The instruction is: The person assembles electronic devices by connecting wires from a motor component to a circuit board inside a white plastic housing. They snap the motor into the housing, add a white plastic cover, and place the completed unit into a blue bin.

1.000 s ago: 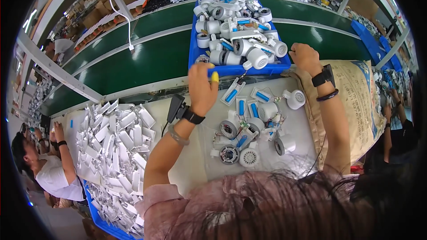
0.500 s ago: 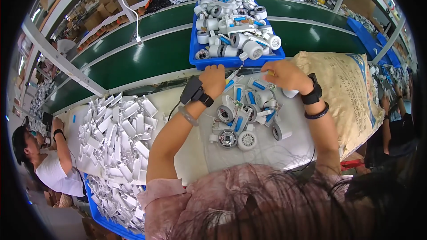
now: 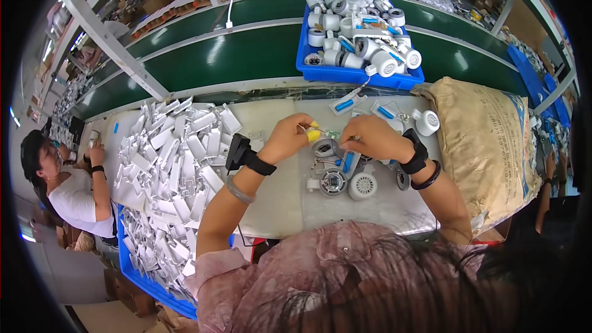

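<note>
My left hand is closed in a pinch, with yellow covers at its fingertips. Just right of them a small green circuit board shows between my two hands. Facing it, my right hand has its fingers bent together; what they grip is hidden. Below the hands lies a group of white parts with blue inserts and wires, among them a round part with an exposed dark face and a white cylinder with a perforated end. Beyond them rests a white piece with a blue strip.
A blue tray heaped with similar assemblies stands by the green conveyor. White plastic shells pile up on the left, above another blue bin. A tan sack bulges at right. Another person sits far left.
The whole view has shifted, with the scene moving rightward. Both hands have come back from the tray's front edge and closer together over the parts. The green board now shows between them.
</note>
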`<state>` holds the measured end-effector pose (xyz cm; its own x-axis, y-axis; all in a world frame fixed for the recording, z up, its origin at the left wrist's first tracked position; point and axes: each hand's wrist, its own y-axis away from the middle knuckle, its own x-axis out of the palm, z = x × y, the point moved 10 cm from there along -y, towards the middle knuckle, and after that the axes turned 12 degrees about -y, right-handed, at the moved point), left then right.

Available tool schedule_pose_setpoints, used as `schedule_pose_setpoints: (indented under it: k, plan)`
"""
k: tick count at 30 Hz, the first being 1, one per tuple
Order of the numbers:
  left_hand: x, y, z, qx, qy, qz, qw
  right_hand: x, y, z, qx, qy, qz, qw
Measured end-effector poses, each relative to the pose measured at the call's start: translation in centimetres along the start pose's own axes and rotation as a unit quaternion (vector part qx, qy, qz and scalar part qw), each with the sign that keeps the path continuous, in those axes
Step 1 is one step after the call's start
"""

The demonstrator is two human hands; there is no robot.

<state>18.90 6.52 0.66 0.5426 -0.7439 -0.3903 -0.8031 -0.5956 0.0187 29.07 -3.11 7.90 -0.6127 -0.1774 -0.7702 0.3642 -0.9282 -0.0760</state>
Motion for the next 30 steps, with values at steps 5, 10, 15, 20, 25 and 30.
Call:
schedule_pose_setpoints:
  k: [5, 10, 15, 20, 25, 30]
  plan:
    - [-5.9, 4.7, -7.4, 0.191, -0.318, -0.375, 0.85, 0.2, -1.3, 0.4, 0.067, -0.084, -0.014, 0.994]
    - [-1.3, 3.9, -3.1, 0.07, -0.221, -0.102, 0.967, -0.3, -2.0, -0.1, 0.02, -0.016, -0.045, 0.999]
    - [1.8, 3.4, -1.9, -0.003, 0.047, 0.029, 0.998, -0.7, -2.8, -0.8, 0.121, -0.258, -0.063, 0.957]
    - [2.0, 3.7, -3.6, 0.057, 0.048, 0.039, 0.996, 1.5, -3.1, 2.1, 0.074, -0.345, -0.061, 0.934]
    - [2.3, 4.8, -4.6, 0.046, 0.093, 0.167, 0.98, -1.0, -2.3, 1.9, -0.004, -0.179, -0.127, 0.976]
    - [0.7, 6.1, -6.9, 0.018, 0.165, 0.167, 0.972, 3.1, -2.6, 2.2, 0.002, -0.299, 0.038, 0.954]
